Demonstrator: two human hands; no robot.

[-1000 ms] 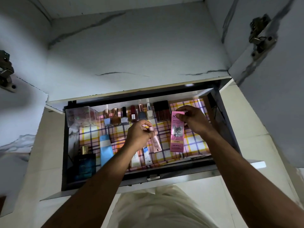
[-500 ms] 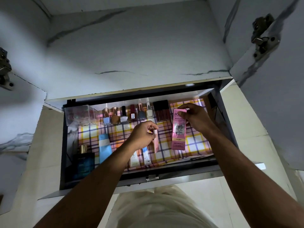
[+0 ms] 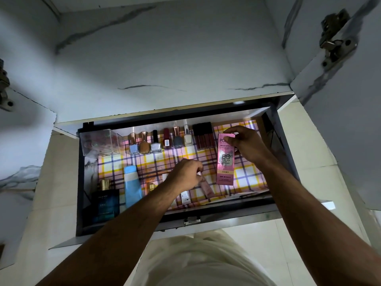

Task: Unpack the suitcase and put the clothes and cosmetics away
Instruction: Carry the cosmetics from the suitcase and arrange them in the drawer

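Note:
An open drawer [image 3: 226,216] lined with pink-and-yellow checked paper holds cosmetics. My right hand [image 3: 246,146] grips the top of a pink BB cream box [image 3: 225,162], which lies lengthwise on the liner at the right. My left hand [image 3: 185,174] is closed around the upper end of a small pink tube [image 3: 207,187] near the drawer's middle front. Along the back stands a row of nail polish bottles [image 3: 156,144], with a dark lip-colour set [image 3: 204,136] beside them.
A clear plastic box [image 3: 97,144] sits at the back left. A blue tube [image 3: 132,187] and a dark blue perfume bottle [image 3: 105,202] lie at the front left. Small white tubes [image 3: 185,198] rest under my left wrist. Cupboard doors with hinges [image 3: 335,40] stand open on both sides.
My left hand has drawn the pink tube toward the drawer's front. My right hand has shifted the BB cream box slightly right and farther back.

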